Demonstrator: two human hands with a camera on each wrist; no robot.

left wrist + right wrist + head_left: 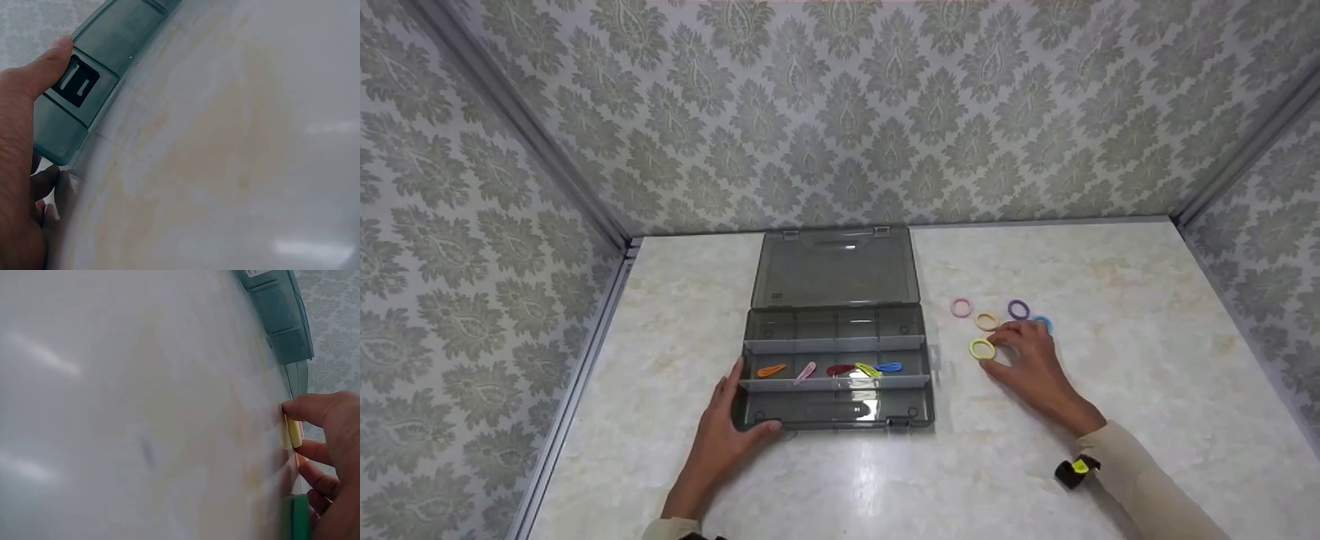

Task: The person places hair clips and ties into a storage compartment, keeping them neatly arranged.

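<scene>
A smoky grey divider box point(840, 418) lies with its lid folded back on the table. My left hand point(725, 439) holds its front left corner, thumb on the front wall and fingers along the side; the left wrist view shows the thumb beside the black latch point(76, 80). In the box's middle row lie several snap hair clips, among them an orange clip point(771, 370), a pink clip point(805, 373) and a blue clip point(889, 367). Right of the box, my right hand point(1035, 367) pinches a yellow hair tie point(982, 358) between thumb and finger, at the table.
Around the right hand lie a pink hair tie point(961, 316), an orange hair tie point(987, 330), a purple hair tie point(1018, 318) and a partly hidden blue hair tie point(1048, 322). The open lid point(836, 270) reaches back toward the patterned wall point(847, 112).
</scene>
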